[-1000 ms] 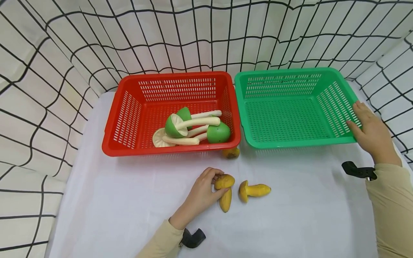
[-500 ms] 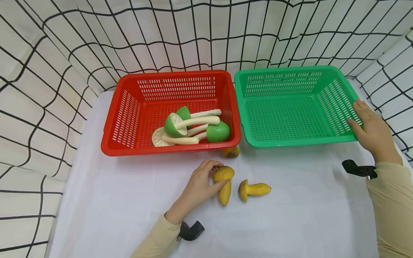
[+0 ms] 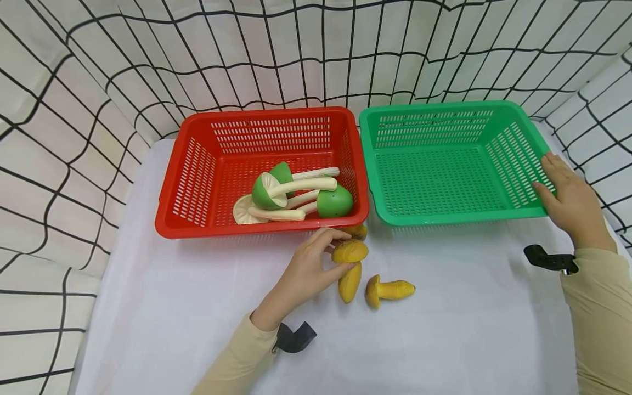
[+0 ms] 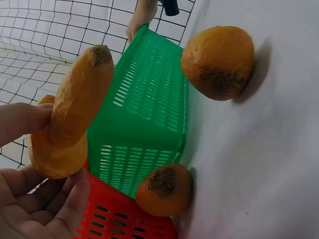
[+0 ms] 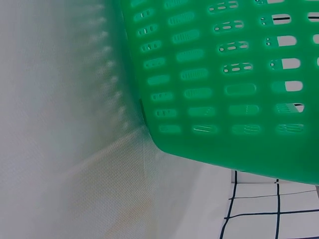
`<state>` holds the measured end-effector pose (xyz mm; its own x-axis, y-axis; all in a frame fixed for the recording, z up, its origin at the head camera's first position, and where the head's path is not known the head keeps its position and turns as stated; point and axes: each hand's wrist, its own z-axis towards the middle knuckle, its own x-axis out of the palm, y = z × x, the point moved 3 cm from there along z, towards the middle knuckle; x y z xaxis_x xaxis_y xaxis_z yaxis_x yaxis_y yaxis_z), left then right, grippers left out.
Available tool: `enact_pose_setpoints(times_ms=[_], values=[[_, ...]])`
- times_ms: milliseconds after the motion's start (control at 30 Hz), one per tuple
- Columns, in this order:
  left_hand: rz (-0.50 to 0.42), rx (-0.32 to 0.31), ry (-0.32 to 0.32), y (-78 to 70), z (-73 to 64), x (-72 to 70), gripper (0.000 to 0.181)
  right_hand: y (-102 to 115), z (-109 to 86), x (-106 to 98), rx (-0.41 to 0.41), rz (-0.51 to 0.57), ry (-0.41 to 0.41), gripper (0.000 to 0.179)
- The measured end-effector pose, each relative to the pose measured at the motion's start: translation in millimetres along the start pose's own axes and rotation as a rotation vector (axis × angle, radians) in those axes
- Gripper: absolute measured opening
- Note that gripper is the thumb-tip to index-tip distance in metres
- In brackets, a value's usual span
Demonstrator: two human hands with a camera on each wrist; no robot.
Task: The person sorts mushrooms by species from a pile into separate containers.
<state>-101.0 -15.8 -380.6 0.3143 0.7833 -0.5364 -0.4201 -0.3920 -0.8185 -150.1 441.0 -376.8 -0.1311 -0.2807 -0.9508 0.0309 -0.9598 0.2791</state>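
My left hand (image 3: 308,269) pinches a yellow toy mushroom (image 3: 350,282) by its cap, in front of the red basket. In the left wrist view the thumb and fingers are round this mushroom (image 4: 82,97), its brown-tipped stem raised off the cloth. A second yellow mushroom (image 3: 395,289) lies on its side just right of it. Another yellow one (image 3: 359,232) sits partly hidden beside the red basket's front corner. At the far right, my right hand (image 3: 573,200) rests with its fingers on the rim of the green basket (image 3: 469,220), holding nothing up.
The red basket (image 3: 257,231) holds several green-capped mushrooms (image 3: 334,202) with cream stems. It stands side by side with the green one on a white cloth (image 3: 444,329). Black wire grid (image 3: 296,60) over white sheeting encloses the back and sides.
My left hand has lifted the pinched mushroom and carried it forward and slightly right, toward the baskets. The right hand has stayed at the green basket's rim.
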Motion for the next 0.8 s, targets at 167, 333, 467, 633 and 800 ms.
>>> enact_pose_setpoints(times_ms=[167, 333, 467, 633, 800], values=[[-0.023, 0.040, -0.004, -8.3, 7.1, -0.7, 0.041, 0, -0.9, 0, -0.001, -0.003, -0.002, 0.058], [-0.031, 0.068, 0.011, -15.4, 13.5, 1.9, 0.039, -1, -1.0, -1, 0.000, -0.008, -0.008, 0.058], [-0.039, 0.092, 0.008, -19.8, 19.6, 3.5, 0.038, -1, -1.7, -1, 0.000, -0.006, -0.008, 0.057], [-0.073, 0.081, 0.017, -25.0, 32.0, 3.9, 0.038, 0, -1.8, -2, -0.001, -0.004, -0.010, 0.057], [-0.137, 0.049, 0.006, -28.0, 49.2, 3.9, 0.038, -1, -0.7, 0, -0.004, -0.003, -0.004, 0.058]])
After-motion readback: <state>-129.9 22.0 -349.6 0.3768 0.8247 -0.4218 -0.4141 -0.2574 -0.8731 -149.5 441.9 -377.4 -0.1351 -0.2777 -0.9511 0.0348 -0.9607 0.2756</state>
